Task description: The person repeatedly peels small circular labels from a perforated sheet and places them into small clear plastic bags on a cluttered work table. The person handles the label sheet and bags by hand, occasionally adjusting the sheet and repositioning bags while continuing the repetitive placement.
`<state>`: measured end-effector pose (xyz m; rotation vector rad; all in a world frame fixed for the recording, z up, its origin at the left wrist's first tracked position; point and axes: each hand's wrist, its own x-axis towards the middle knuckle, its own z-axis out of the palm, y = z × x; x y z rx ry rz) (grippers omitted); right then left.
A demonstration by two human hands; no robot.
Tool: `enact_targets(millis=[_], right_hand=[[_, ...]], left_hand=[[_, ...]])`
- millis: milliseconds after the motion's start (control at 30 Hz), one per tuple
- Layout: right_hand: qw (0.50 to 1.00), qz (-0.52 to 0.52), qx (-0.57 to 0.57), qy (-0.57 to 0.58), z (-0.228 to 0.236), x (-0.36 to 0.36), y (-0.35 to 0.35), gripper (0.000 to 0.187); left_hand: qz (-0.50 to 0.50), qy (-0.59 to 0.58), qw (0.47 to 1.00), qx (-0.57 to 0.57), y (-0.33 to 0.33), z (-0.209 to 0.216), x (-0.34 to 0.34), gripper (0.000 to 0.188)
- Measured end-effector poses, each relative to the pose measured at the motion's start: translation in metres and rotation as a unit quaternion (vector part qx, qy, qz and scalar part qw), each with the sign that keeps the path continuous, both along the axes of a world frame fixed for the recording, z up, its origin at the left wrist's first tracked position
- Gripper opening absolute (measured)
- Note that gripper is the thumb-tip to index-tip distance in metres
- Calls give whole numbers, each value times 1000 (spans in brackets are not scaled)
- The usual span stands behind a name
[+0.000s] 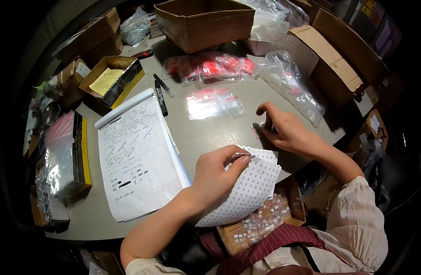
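My left hand (pixel 219 176) is closed on a white sticker sheet (pixel 254 188), thumb on top at its upper edge. Rows of small printed marks cover the sheet, which bends down over the table's front edge. Over the table to the right, my right hand (pixel 288 128) is open, index finger crooked and apart from the thumb. Beside its fingertips lies a small clear zip bag with a red strip (pixel 255 132); I cannot tell whether they touch it. Below the sheet, a cardboard box (pixel 300 201) holds clear bags (pixel 261 220) with small round white pieces.
A notepad (pixel 137 160) with handwriting lies left, near black markers (pixel 160 96). Flat zip bags (pixel 210 104) and a red-printed bag pile (pixel 215 66) lie farther back. Cardboard boxes (pixel 206 27) stand behind, left and right. A crumpled plastic bag (pixel 295 85) lies at right.
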<state>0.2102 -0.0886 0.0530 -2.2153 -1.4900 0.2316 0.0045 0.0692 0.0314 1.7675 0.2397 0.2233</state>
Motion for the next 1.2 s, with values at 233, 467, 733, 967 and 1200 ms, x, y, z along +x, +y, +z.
enact_targets(millis=[233,467,733,967,1200], right_hand=[[996,-24,18,81,14,8,-12,48],[978,-10,-13,209,-10,12,-24,28],[980,-2,-10,197,-15,11,-16,17],[999,6,-20,37,-17,10,-18,25],[987,62,11,150,25,-17,-23,29]], left_hand=[[-4,-12,1000,12,0,-1,-1,24],[-22,-5,999,34,-2,-4,-1,24],[-24,-13,1000,3,-3,-5,-2,22],[-26,-4,999,22,-3,-3,-1,23],[-21,6,1000,16,-2,-5,-1,23]])
